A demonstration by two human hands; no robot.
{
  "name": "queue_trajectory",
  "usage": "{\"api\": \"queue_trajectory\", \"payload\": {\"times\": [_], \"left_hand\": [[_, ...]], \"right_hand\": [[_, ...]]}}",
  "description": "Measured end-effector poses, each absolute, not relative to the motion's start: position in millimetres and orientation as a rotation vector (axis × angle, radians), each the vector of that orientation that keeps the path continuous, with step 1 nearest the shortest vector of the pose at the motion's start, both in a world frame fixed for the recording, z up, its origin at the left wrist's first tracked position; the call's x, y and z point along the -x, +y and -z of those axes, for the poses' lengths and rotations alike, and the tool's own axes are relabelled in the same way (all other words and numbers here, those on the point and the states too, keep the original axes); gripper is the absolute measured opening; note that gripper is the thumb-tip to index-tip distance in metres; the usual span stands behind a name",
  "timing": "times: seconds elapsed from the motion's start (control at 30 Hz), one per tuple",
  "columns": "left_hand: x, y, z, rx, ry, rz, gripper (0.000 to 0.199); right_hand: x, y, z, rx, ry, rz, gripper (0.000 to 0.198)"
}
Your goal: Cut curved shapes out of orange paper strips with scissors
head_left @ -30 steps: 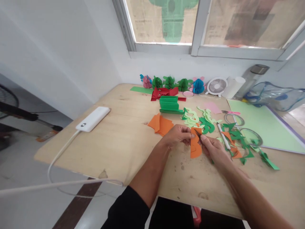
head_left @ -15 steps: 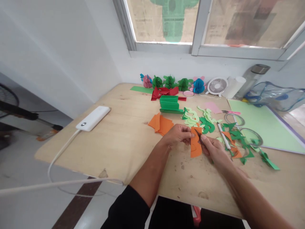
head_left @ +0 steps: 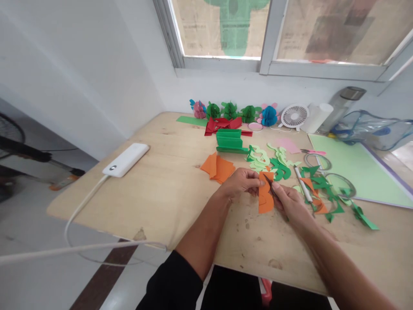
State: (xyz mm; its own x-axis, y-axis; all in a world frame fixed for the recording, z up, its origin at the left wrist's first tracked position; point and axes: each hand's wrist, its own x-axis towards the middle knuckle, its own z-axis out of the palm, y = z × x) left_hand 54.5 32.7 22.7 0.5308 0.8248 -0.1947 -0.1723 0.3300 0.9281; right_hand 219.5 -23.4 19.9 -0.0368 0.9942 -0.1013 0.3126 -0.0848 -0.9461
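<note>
Above the table, my left hand (head_left: 245, 183) pinches the left edge of an orange paper piece (head_left: 265, 202), which has a drawn curved line and a scalloped right side. My right hand (head_left: 288, 200) is closed on scissors (head_left: 269, 181), whose dark blades lie at the upper part of the paper; the handles are mostly hidden by the fingers. A stack of orange paper (head_left: 219, 168) lies just beyond my left hand. Light green cut paper shapes (head_left: 258, 158) and dark green curved pieces (head_left: 281, 168) lie beyond both hands.
Right of my hands, a white pen (head_left: 303, 185), tape rolls (head_left: 318, 162) and green and orange scraps (head_left: 322, 189) are scattered. Folded green paper (head_left: 229, 140) and red paper (head_left: 222, 125) lie farther back. A small fan (head_left: 294, 117) stands by the wall; a white power bank (head_left: 127, 160) is at left.
Both hands stay nearly in place. The scissors' blades have shifted very slightly at the paper's upper part.
</note>
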Motion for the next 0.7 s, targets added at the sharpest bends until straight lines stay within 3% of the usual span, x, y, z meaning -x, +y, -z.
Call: {"api": "queue_trajectory", "payload": {"times": [0.7], "left_hand": [[-54.6, 34.9, -19.3, -1.048, 0.76, -0.696, 0.031]], "right_hand": [[-222.1, -21.8, -15.3, 1.507, -1.404, -1.2, 0.056]]}}
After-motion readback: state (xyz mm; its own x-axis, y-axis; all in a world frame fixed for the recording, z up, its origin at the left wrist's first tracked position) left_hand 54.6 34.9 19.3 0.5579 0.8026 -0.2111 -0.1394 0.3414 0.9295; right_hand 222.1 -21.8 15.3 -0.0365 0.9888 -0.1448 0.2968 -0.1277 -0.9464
